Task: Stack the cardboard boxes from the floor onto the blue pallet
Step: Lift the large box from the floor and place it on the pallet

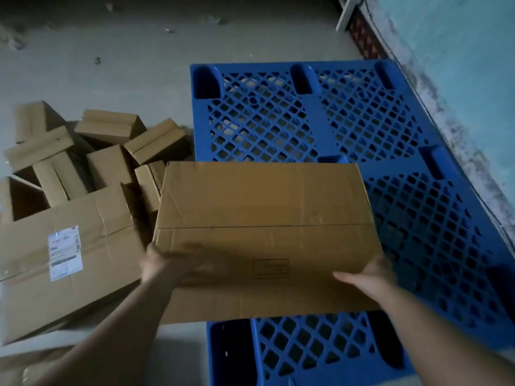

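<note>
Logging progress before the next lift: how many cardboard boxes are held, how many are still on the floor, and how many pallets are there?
Box held in both hands, left hand and right hand, above the pallet: 1 (carried box)
Boxes on the floor, left side: about 9, overlapping, so approximate (labelled box; small boxes)
Blue pallet: 1, nothing stacked on it yet
Total: about 11

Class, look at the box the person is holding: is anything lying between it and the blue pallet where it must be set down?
Nothing visible does. The held box, gripped by the left hand and right hand, already hangs over the blue pallet, whose visible deck is bare. The other boxes lie on the floor to its left.
</note>
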A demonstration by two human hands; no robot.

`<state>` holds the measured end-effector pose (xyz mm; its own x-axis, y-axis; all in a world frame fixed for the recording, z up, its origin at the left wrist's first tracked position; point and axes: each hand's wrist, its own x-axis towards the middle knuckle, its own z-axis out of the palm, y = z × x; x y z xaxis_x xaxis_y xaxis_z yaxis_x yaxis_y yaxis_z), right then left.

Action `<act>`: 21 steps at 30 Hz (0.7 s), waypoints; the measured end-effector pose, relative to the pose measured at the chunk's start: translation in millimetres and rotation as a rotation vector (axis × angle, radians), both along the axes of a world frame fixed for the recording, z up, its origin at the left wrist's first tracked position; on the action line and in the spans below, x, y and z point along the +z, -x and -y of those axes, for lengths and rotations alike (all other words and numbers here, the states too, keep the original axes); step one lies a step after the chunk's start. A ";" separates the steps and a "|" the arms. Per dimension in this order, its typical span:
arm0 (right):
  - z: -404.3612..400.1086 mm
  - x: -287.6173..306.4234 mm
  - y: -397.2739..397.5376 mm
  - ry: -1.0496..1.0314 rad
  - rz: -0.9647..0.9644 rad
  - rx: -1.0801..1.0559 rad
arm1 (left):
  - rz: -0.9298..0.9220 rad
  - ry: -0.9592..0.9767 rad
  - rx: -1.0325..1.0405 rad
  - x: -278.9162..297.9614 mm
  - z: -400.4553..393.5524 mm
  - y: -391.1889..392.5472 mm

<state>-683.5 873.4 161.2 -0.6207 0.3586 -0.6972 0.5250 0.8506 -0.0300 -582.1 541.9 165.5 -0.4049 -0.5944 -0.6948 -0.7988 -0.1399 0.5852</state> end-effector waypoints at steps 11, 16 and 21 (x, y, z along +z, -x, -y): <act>108.2 -37.8 -94.6 -0.008 0.054 1.376 | 0.294 0.525 -1.523 -27.4 -120.1 -20.3; 97.1 -45.1 -84.1 0.051 0.011 1.269 | 0.212 0.598 -1.464 -42.2 -113.3 -28.3; 99.3 -56.9 -62.9 -0.026 -0.081 1.169 | 0.206 0.700 -1.467 -47.7 -99.7 -2.8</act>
